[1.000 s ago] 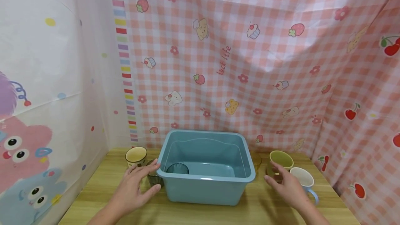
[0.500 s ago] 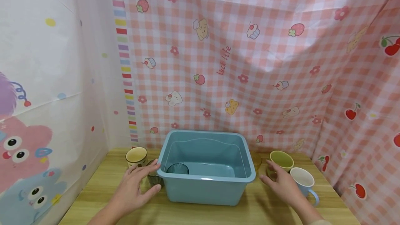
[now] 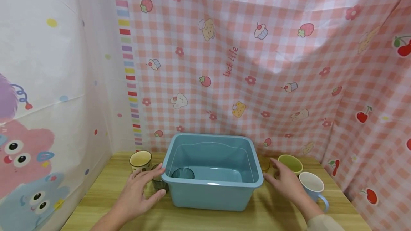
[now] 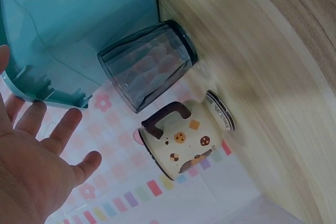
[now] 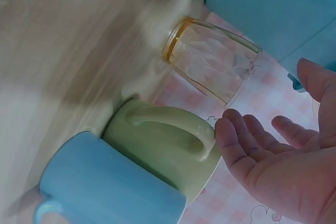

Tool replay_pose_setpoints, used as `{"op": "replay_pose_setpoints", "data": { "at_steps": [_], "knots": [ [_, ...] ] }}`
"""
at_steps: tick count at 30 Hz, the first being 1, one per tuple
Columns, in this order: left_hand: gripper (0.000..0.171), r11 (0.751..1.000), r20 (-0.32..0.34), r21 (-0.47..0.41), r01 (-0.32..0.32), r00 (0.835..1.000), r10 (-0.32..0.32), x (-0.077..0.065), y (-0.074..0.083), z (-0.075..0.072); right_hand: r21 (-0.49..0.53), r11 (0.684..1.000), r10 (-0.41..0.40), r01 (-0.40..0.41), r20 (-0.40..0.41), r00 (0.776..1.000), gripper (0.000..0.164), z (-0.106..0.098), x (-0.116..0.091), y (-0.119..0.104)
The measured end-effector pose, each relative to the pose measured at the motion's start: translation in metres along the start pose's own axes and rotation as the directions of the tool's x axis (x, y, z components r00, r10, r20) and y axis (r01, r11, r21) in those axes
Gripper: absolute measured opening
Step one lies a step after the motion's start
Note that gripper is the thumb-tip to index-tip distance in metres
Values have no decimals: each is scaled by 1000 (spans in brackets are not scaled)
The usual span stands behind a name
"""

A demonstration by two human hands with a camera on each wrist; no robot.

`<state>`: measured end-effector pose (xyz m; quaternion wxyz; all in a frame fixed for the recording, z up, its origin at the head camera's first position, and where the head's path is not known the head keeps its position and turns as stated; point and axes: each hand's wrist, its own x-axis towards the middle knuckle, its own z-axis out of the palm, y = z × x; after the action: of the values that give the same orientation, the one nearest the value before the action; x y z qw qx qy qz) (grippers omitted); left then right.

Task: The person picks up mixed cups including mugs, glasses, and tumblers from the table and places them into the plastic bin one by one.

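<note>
A blue plastic tub (image 3: 210,196) stands mid-table. My left hand (image 3: 135,193) reaches to its left rim, fingers extended and fingertips right at the edge. Just under that hand stands a dark tinted glass (image 4: 149,64), partly covered by it in the head view. Behind is a cream mug (image 4: 181,142) with a brown handle and cookie prints. My right hand (image 3: 285,184) is beside the tub's right wall, fingers relaxed and holding nothing. An amber-based clear glass (image 5: 210,61) stands near its fingertips, mostly hidden in the head view. The fingers overlap the green mug's handle (image 5: 178,121) in the right wrist view.
Inside the tub, at its left front, shows the rim of a dark teal glass (image 3: 183,173). The green mug (image 3: 290,164) and a light blue mug (image 3: 311,184) with white inside stand at the right. A checked pink cloth (image 3: 224,81) hangs behind the wooden table (image 3: 154,220).
My right hand has moved left, away from the green and blue mugs and toward the amber glass and the tub's right side. The left hand stays at the left rim.
</note>
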<state>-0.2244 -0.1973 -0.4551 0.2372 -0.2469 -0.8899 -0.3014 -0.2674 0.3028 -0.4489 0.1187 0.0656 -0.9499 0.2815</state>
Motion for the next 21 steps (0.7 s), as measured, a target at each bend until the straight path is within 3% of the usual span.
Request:
{"op": "replay_pose_setpoints", "data": {
  "at_steps": [10, 21],
  "knots": [
    [58, 1000, -1, 12, 8, 1000, -8, 0, 0, 0, -90, 996, 28, -27, 14, 999, 75, 3, 18, 0],
    [58, 1000, -1, 9, -2, 1000, 2, 0, 0, 0, -123, 992, 18, -19, -15, 1000, 74, 7, 25, 2]
  ]
}}
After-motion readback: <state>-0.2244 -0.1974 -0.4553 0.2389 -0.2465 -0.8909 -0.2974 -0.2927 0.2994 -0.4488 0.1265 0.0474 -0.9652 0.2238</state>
